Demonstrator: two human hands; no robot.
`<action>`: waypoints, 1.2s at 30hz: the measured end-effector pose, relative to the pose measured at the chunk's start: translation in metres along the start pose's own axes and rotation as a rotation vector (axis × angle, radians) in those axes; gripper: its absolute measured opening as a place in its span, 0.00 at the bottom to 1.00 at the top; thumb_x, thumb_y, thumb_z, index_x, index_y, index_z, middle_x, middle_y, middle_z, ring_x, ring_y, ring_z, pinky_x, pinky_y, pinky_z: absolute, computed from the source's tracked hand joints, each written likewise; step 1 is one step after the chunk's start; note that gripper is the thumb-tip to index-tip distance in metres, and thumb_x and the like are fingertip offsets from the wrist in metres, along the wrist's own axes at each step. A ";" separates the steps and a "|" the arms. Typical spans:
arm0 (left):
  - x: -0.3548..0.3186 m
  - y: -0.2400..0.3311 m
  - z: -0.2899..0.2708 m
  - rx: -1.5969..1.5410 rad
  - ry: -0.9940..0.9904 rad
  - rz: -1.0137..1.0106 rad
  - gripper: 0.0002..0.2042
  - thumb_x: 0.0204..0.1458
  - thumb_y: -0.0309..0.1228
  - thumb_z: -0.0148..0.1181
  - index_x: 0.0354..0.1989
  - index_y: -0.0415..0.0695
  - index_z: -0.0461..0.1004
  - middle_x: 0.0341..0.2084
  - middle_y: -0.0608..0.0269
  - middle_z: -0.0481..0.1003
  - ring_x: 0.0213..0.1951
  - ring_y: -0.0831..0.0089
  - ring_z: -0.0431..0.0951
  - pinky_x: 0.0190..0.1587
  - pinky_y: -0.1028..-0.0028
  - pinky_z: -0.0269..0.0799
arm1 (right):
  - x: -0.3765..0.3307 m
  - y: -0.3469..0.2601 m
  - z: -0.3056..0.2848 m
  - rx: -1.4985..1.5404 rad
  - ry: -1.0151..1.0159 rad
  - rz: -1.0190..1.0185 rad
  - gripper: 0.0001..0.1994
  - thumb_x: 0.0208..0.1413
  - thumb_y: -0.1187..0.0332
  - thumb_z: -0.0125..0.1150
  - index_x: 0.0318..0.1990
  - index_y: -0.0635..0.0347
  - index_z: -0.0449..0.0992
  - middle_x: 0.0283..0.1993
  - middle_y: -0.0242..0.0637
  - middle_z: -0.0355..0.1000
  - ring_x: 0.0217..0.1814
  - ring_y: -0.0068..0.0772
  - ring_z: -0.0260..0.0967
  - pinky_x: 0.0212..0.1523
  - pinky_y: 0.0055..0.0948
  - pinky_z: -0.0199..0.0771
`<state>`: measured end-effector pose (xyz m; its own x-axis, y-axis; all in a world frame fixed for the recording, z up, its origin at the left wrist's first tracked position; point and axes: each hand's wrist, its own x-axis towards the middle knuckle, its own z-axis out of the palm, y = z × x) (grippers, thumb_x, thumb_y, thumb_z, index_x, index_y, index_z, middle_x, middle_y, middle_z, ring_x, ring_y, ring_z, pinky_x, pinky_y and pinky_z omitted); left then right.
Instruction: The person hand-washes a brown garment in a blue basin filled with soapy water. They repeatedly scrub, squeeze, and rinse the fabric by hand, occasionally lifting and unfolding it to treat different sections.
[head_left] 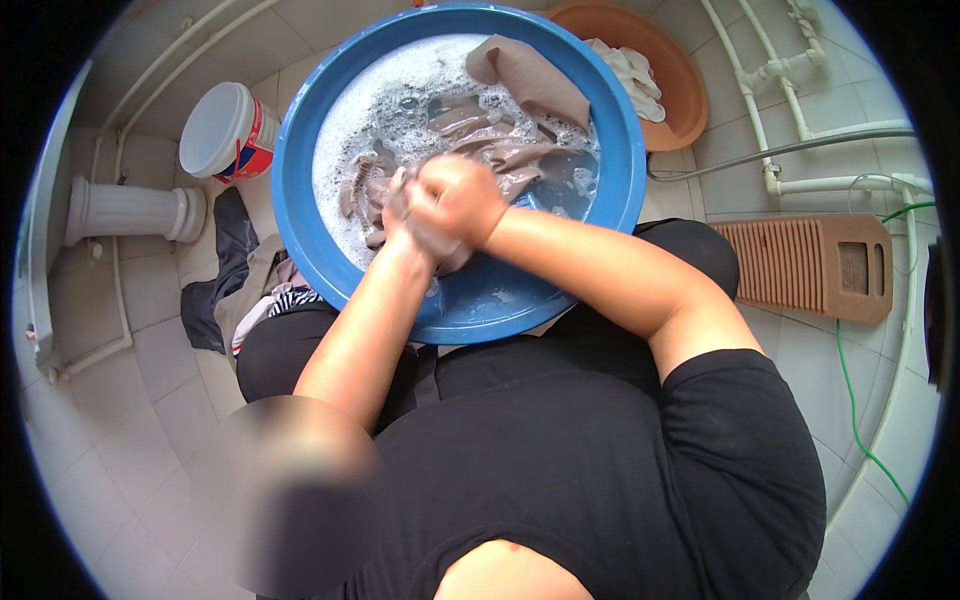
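The right hand (pixel 460 198) is closed into a fist, with the fingers curled tightly over a bunched part of the brownish-grey cloth (pixel 530 85). The left hand (pixel 396 212) is pressed against the same bunch from the left; it is blurred and partly covered, so how far its fingers are bent cannot be told. The gripped cloth is held over the near half of the blue basin (pixel 288 150), and a wet end is hung below the fists toward the near rim. From the hands, crumpled folds are spread through the water toward the far right, where a smoother flap is laid against the inner wall, its long axis slanted from far left to near right. White foam (pixel 350 110) is gathered mainly along the basin's left and far sides. In the orange-brown basin (pixel 690 110) behind, a white cloth (pixel 632 82) is contained.
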<state>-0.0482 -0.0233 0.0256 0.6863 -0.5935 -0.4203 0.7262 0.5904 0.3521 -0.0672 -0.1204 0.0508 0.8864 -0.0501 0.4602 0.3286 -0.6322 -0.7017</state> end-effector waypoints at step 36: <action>-0.026 0.005 0.012 0.008 0.048 0.074 0.16 0.57 0.43 0.41 0.35 0.43 0.70 0.32 0.58 0.73 0.33 0.66 0.74 0.38 0.67 0.71 | -0.020 -0.029 -0.003 0.025 -0.008 -0.037 0.09 0.44 0.62 0.56 0.20 0.57 0.74 0.22 0.39 0.70 0.25 0.40 0.69 0.28 0.33 0.70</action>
<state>-0.0618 -0.0114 0.0484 0.7357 -0.5210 -0.4327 0.6739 0.6272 0.3905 -0.0959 -0.1039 0.0634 0.8758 -0.0208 0.4822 0.3695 -0.6139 -0.6975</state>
